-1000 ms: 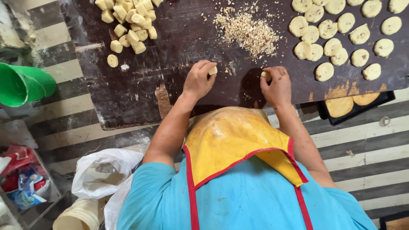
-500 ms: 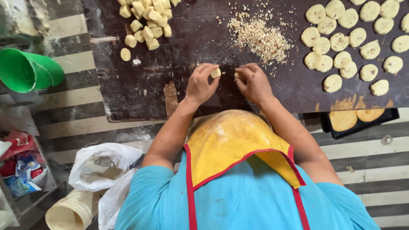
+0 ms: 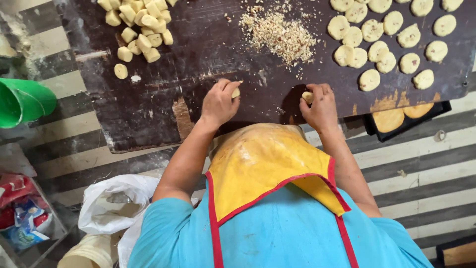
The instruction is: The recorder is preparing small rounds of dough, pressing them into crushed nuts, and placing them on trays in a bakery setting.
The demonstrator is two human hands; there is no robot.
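Item one, as I see it from the head camera: a dark, worn wooden worktop [image 3: 198,114], its surface scuffed and flour-dusted, with a pale chipped patch at the near edge. My left hand [image 3: 218,103] rests on that worktop with the fingers curled close about a small pale dough piece [image 3: 236,92], soft and rounded, pinched at the fingertips. My right hand [image 3: 320,104], apart from the left on the same near edge, is likewise curled nearly closed around a second dough lump [image 3: 308,97], smooth and cream-coloured, showing between thumb and fingers. Beyond both hands, toward the middle of the worktop, lies a loose heap of chopped nuts [image 3: 280,32], coarse and crumbly, tan in colour. At the worktop's far left corner sits a pile of cut dough chunks [image 3: 139,25], blocky and yellowish, with one stray disc just beside it. At the far right of the worktop lie flattened dough rounds [image 3: 382,34], matte, flecked, set close together, some touching. Under the worktop's right near corner a black tray [image 3: 444,106] carries golden flat rounds. Off the worktop's left edge: a green plastic bucket [image 3: 22,101], tilted on its side. Nearest me, a yellow apron [image 3: 267,168] with red trim, flour-smeared, over a blue shirt.
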